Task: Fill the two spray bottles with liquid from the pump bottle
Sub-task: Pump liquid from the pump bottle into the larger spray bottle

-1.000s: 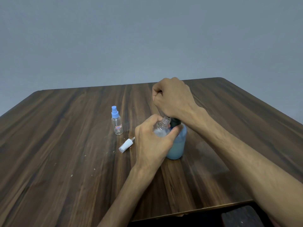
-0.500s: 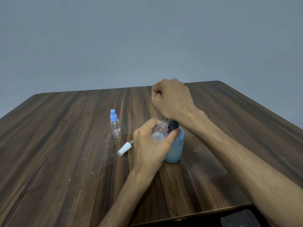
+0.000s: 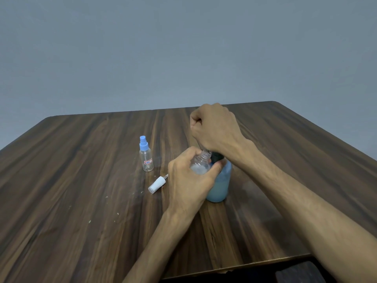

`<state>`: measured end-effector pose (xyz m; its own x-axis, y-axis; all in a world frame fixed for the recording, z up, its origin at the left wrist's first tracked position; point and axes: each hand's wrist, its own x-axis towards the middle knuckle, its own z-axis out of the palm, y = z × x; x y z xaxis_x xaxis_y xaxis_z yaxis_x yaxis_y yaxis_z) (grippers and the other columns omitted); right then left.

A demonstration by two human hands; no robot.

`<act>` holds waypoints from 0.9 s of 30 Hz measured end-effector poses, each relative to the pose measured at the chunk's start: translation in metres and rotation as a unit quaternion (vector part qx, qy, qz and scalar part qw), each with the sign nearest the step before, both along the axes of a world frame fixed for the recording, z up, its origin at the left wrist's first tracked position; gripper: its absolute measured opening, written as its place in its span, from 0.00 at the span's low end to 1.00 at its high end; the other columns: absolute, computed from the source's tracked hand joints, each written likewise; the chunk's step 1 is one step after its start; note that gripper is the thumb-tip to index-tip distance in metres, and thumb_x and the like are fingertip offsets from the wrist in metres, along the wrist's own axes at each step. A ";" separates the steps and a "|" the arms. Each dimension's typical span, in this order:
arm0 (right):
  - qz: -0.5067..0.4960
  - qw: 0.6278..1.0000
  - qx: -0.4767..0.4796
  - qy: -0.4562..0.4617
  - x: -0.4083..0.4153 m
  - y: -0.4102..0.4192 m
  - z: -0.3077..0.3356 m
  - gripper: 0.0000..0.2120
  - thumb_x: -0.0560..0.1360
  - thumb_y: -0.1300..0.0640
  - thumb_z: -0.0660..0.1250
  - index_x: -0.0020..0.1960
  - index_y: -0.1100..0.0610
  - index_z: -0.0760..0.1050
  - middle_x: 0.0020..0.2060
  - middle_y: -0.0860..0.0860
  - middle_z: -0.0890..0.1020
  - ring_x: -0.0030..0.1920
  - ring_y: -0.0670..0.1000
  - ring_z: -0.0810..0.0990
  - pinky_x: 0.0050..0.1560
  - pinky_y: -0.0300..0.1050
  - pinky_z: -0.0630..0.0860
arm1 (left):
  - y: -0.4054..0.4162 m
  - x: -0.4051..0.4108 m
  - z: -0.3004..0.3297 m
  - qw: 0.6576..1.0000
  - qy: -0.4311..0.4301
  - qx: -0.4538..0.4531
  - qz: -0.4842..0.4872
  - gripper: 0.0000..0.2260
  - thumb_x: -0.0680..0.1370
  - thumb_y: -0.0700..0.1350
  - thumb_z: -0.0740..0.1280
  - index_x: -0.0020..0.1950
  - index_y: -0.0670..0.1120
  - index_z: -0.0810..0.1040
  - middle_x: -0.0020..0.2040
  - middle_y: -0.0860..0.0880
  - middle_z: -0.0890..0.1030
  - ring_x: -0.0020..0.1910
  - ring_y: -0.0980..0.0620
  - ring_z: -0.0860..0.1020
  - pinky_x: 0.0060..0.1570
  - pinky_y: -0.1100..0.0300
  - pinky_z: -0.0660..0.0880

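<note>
Head view, centre frame: the left hand (image 3: 189, 180) grips the uncapped spray bottle (image 3: 201, 164) under the spout, while the fisted right hand (image 3: 214, 127) presses the pump bottle (image 3: 219, 186), apparently to fill it.

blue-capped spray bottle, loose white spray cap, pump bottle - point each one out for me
blue-capped spray bottle (image 3: 146, 161): head view, on its clear body above the label.
loose white spray cap (image 3: 157, 184): head view, on its white shell.
pump bottle (image 3: 219, 187): head view, on its blue lower body.
</note>
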<state>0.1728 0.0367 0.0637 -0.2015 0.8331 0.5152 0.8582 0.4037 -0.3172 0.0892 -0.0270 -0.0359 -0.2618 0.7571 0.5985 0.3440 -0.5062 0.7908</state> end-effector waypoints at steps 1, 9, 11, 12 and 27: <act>0.001 1.000 0.015 0.004 0.000 0.000 0.003 0.07 0.67 0.64 0.60 0.36 0.61 0.77 0.31 0.57 0.81 0.32 0.54 0.69 0.35 0.49 0.73 | 0.000 0.000 0.000 1.000 0.000 -0.001 -0.002 0.12 0.69 0.47 0.83 0.38 0.49 0.79 0.33 0.55 0.81 0.34 0.55 0.81 0.36 0.59 0.77; 0.002 1.000 -0.014 -0.002 0.000 -0.001 -0.001 0.06 0.67 0.64 0.61 0.36 0.61 0.76 0.29 0.56 0.78 0.32 0.54 0.68 0.32 0.45 0.67 | 0.001 0.000 0.000 1.000 -0.010 -0.004 -0.004 0.11 0.68 0.47 0.81 0.37 0.48 0.79 0.32 0.55 0.81 0.34 0.57 0.80 0.37 0.61 0.76; 0.006 1.000 0.016 0.007 0.001 0.000 0.004 0.07 0.66 0.64 0.60 0.35 0.61 0.76 0.29 0.56 0.79 0.31 0.53 0.68 0.33 0.46 0.69 | 0.001 -0.001 -0.001 1.000 -0.005 -0.005 -0.002 0.13 0.68 0.47 0.83 0.37 0.48 0.79 0.32 0.55 0.81 0.34 0.56 0.81 0.37 0.60 0.77; 0.006 1.000 0.028 0.009 0.001 0.002 0.005 0.07 0.66 0.64 0.59 0.36 0.61 0.76 0.30 0.57 0.79 0.31 0.53 0.67 0.33 0.47 0.71 | 0.001 -0.001 -0.001 1.000 -0.002 -0.003 0.000 0.13 0.69 0.47 0.83 0.37 0.48 0.79 0.33 0.55 0.81 0.34 0.56 0.81 0.37 0.60 0.77; 0.014 1.000 -0.010 -0.010 0.000 0.000 -0.002 0.07 0.67 0.63 0.61 0.36 0.62 0.78 0.33 0.56 0.83 0.37 0.60 0.79 0.38 0.47 0.74 | -0.001 -0.001 0.002 1.000 0.006 0.002 -0.007 0.10 0.69 0.49 0.80 0.39 0.47 0.81 0.34 0.54 0.82 0.36 0.52 0.82 0.37 0.55 0.79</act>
